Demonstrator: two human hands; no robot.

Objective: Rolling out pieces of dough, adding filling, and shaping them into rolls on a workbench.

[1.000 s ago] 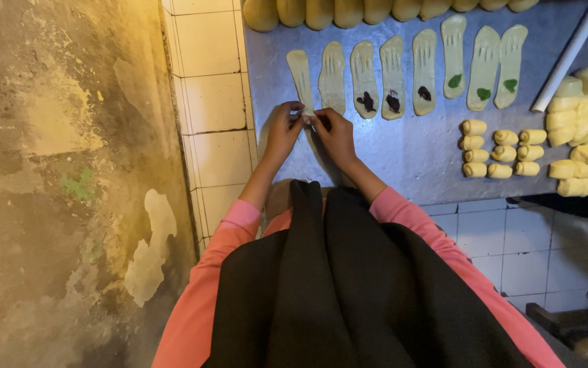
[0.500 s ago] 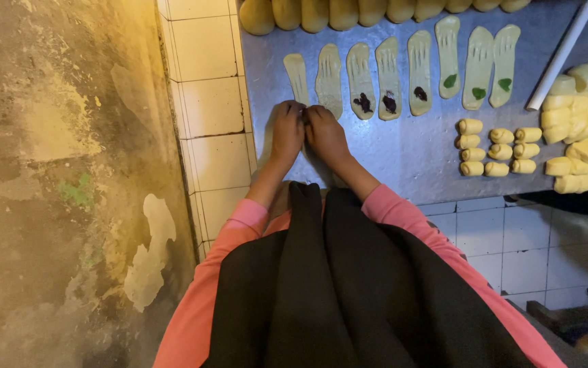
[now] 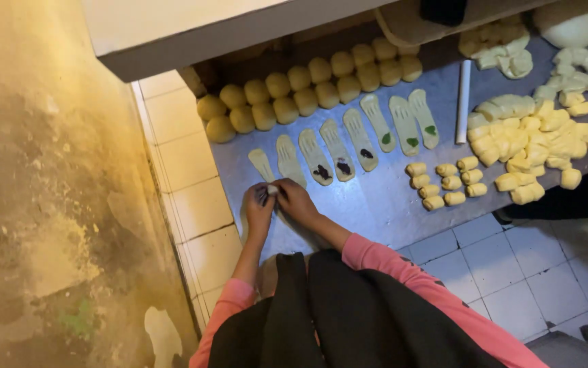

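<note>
The dough piece sits pinched between both closed hands, left hand and right hand, just below the leftmost dough strip, whose long axis runs away from them.

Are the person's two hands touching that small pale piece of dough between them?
Touching. The head view shows the left hand and right hand pinching the dough piece between their fingertips.

Both hands now pinch a small dough piece; view swung wider
</note>
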